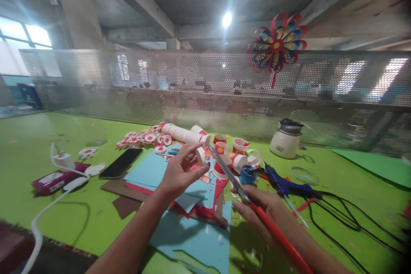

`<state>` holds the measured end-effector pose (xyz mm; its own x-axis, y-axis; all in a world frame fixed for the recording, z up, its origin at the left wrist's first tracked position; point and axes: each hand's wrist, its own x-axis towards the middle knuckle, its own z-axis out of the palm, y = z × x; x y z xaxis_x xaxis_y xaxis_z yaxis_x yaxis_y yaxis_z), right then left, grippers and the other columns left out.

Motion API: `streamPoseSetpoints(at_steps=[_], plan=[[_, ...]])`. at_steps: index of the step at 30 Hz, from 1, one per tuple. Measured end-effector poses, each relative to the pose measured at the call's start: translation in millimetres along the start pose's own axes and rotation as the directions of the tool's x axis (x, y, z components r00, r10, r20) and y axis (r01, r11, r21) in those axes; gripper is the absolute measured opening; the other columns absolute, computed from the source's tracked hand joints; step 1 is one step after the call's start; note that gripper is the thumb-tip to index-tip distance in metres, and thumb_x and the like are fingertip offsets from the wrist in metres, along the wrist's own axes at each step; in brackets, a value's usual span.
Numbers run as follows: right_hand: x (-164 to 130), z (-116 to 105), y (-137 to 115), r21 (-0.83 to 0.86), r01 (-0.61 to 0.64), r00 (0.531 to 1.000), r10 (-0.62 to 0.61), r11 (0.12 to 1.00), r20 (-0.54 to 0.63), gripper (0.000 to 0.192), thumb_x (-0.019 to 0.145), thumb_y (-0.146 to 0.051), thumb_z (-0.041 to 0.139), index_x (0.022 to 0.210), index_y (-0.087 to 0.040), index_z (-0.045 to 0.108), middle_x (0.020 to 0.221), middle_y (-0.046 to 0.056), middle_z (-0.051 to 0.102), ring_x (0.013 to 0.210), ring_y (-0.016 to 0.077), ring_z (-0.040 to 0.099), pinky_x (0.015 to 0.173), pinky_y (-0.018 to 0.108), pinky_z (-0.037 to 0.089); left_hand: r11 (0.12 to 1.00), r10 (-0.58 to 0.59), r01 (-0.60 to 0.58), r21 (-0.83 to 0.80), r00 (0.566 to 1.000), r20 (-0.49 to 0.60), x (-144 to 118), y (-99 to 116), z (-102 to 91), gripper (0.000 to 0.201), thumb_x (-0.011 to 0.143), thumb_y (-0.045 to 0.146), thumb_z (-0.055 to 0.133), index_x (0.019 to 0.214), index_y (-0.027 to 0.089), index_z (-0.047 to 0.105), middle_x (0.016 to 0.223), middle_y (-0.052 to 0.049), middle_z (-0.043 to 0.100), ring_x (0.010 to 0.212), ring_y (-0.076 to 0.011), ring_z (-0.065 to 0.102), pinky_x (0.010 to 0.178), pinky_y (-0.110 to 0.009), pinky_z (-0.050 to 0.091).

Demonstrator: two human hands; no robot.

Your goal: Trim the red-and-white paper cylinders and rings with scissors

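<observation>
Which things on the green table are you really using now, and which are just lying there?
In use:
- left hand pinching a small paper ring
- right hand gripping the scissors
- cut paper cups
- blue and red paper sheets

Just lying about:
- phone
- white charger
- glue gun
- white pot
- pinwheel on the mesh

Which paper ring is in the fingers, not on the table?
The white paper ring, pinched by the left hand; the others lie on the green table.
</observation>
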<state>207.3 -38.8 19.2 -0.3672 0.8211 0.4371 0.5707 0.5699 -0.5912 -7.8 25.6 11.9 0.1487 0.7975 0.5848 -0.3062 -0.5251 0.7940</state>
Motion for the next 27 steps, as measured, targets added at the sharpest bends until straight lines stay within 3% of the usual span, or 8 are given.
streamPoseSetpoints(at_steps=[2,7,10,15,19,27], plan=[[-2,0,-3,-0.043,-0.002,1.0,0.002,0.999,-0.001,0.031,0.084,-0.041,0.05,0.092,-0.016,0.066,0.068,0.003,0.064,0.057,0.0145,0.054,0.052,0.023,0.043,1.0,0.016,-0.015,0.028,1.0,-0.018,1,-1,-1.0,0.049,0.067,0.015,0.072,0.114,0.018,0.058,0.118,-0.011,0.055,0.11,-0.024,0.054,0.096,-0.041,0.043],[-10,4,-2,-0.274,-0.04,0.998,0.027,0.961,-0.053,0.037,0.083,-0.042,0.054,0.111,-0.019,0.059,0.099,0.01,0.065,0.085,0.0235,0.061,0.072,0.036,0.051,0.997,-0.011,0.021,0.078,0.993,-0.118,3,-3,-2.7,0.052,0.066,0.017,0.072,0.116,0.016,0.054,0.111,-0.01,0.061,0.102,-0.0214,0.058,0.094,-0.039,0.045],[-13,9,3,-0.397,-0.014,0.996,-0.023,0.918,-0.089,0.041,0.083,-0.047,0.052,0.111,-0.019,0.058,0.095,0.012,0.065,0.083,0.0258,0.062,0.069,0.04,0.052,0.995,0.005,0.013,0.1,0.985,-0.17,4,-3,-1.5,0.055,0.066,0.017,0.072,0.117,0.017,0.052,0.106,-0.009,0.063,0.098,-0.0206,0.06,0.091,-0.037,0.047],[-14,13,7,-0.551,0.042,0.982,-0.135,0.833,-0.129,0.042,0.085,-0.051,0.047,0.105,-0.017,0.061,0.083,0.012,0.064,0.069,0.0252,0.064,0.057,0.039,0.053,0.995,0.034,-0.019,0.101,0.987,-0.157,3,-6,1.1,0.053,0.07,0.018,0.069,0.119,0.019,0.049,0.108,-0.009,0.062,0.102,-0.0201,0.059,0.089,-0.035,0.048],[-13,13,6,-0.624,0.033,0.984,-0.136,0.78,-0.117,0.042,0.087,-0.05,0.043,0.104,-0.017,0.061,0.081,0.012,0.062,0.064,0.0249,0.062,0.055,0.04,0.052,0.99,0.051,-0.03,0.141,0.988,-0.147,1,-10,1.6,0.054,0.071,0.019,0.068,0.123,0.021,0.05,0.118,-0.009,0.058,0.104,-0.0197,0.057,0.092,-0.034,0.046],[-17,6,8,-0.698,0.053,0.989,-0.133,0.715,-0.06,0.04,0.088,-0.042,0.044,0.112,-0.014,0.059,0.082,0.013,0.06,0.063,0.0233,0.06,0.053,0.036,0.049,0.956,0.06,-0.028,0.292,0.993,-0.101,-2,-15,0.1,0.056,0.074,0.019,0.063,0.128,0.021,0.047,0.12,-0.009,0.057,0.098,-0.0188,0.06,0.09,-0.034,0.048]])
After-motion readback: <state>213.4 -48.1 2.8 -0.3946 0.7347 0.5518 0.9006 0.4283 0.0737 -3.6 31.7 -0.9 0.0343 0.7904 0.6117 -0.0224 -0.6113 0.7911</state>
